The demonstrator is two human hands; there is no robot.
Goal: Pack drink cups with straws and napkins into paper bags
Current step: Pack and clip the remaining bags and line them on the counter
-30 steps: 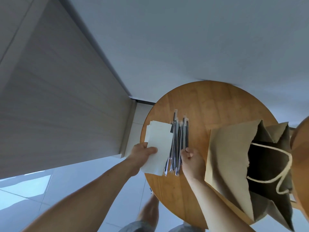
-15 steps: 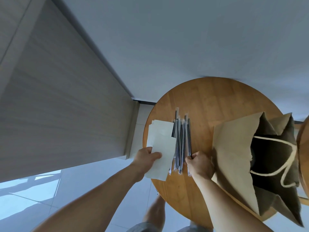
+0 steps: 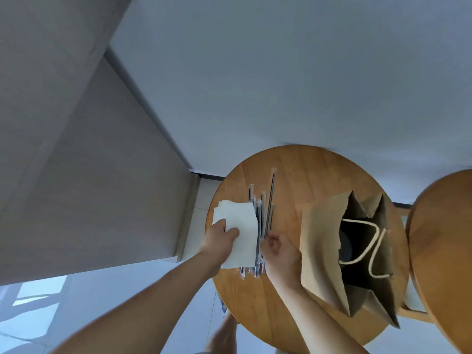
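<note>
A stack of white napkins (image 3: 241, 221) lies at the left edge of the round wooden table (image 3: 301, 175). My left hand (image 3: 219, 237) pinches the top napkin, thumb on its face. Beside the napkins lie several wrapped black straws (image 3: 260, 218). My right hand (image 3: 279, 251) pinches the lower end of one straw (image 3: 270, 200), which is lifted and pokes farther out than the others. An open brown paper bag (image 3: 321, 251) with cord handles stands to the right of my right hand; something dark sits inside it.
A second round wooden top (image 3: 444, 251) overlaps the right edge of view. A grey cabinet panel (image 3: 89, 187) and white wall stand behind the table. Pale floor tiles lie below left. My legs show under the table's near rim.
My right hand has drawn one straw out of the bundle and raised it. My left hand keeps its pinch on the top napkin. The view shifted a little to the right.
</note>
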